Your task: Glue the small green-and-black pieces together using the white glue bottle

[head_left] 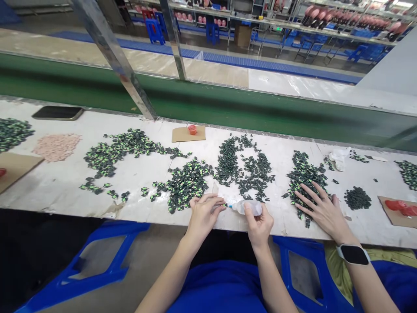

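My left hand (206,214) pinches a small dark green-and-black piece (224,205) between thumb and fingertips, just above the table's near edge. Held in my right hand (259,221) is a clear squeeze bottle (247,208) whose thin blue tip points left, at or very near the piece; whether they touch I cannot tell. Beyond my left hand lies a pile of black-and-green pieces (187,184). Past the bottle are heaps of small dark elongated pieces (228,161), loosely spread.
At right, a co-worker's hand (325,213) lies spread on another pile (302,167). Beyond my piles, a red cup (192,129) stands on cardboard (179,134). Further left are more pieces (130,143), pale pink bits (57,147) and a phone (57,113). A metal post (114,56) rises at the table's back.
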The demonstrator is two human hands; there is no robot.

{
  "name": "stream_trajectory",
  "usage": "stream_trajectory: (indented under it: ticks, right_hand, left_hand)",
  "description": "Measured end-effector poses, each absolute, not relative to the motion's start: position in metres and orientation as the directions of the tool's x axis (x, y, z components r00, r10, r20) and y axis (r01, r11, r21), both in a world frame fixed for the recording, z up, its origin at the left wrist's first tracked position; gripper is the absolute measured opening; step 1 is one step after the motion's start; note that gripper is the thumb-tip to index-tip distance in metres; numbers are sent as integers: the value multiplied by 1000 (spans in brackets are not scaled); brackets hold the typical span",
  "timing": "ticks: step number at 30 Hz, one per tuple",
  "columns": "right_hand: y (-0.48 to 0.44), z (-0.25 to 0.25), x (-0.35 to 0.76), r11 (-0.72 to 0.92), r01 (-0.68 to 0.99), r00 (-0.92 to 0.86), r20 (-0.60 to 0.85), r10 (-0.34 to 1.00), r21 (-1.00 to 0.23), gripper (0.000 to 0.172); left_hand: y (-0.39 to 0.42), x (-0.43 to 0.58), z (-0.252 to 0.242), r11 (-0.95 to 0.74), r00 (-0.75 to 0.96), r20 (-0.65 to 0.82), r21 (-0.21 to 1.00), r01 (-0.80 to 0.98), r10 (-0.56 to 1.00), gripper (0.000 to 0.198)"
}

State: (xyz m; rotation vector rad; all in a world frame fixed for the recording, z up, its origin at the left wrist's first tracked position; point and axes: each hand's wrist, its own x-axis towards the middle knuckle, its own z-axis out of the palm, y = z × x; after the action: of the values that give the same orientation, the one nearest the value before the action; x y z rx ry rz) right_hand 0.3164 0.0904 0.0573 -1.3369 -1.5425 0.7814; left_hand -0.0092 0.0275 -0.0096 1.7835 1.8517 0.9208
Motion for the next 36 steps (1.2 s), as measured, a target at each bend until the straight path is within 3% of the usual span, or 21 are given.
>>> stream_trajectory:
  ticks: [2, 5, 12, 15, 20, 27, 29, 32, 36]
  right_hand:
    - [91, 52, 307, 91, 294, 37, 106, 994, -951, 34]
    - [67, 28, 247, 139, 256, 322, 220, 921, -957, 20]
    - [25, -13, 150, 176, 193, 366, 238, 900, -965, 25]
    - [32, -9, 144, 244, 199, 268, 292, 918, -949, 34]
    - [46, -8, 128, 259, 322, 81, 299, 951, -911, 43]
    - [44, -2, 138, 278, 404, -46, 284, 958, -872, 71]
    - [43, 4, 158, 280, 482, 20, 330, 944, -830, 63]
    - [46, 6, 197, 206, 688, 164, 425, 890, -696, 27]
    - [54, -7, 233, 212, 793, 70, 430, 900, -572, 29]
  left_hand:
    - [28, -9, -10, -34, -101, 152, 697, 716, 983, 8]
    - [28, -9, -10, -40, -83, 145, 688, 725, 986, 9]
    - [27, -11, -13, -95, -48, 213, 616, 782, 976, 14]
    - [27, -11, -14, -103, -37, 219, 593, 799, 975, 7]
    - [19, -23, -15, -89, -85, 264, 585, 806, 961, 13]
    - [5, -51, -12, -26, -216, 279, 664, 747, 936, 20]
    - [4, -51, -10, -21, -250, 276, 710, 704, 928, 20]
    - [3, -46, -6, -39, -293, 279, 782, 621, 914, 20]
    - [-1, -38, 4, -50, -333, 275, 832, 552, 902, 18]
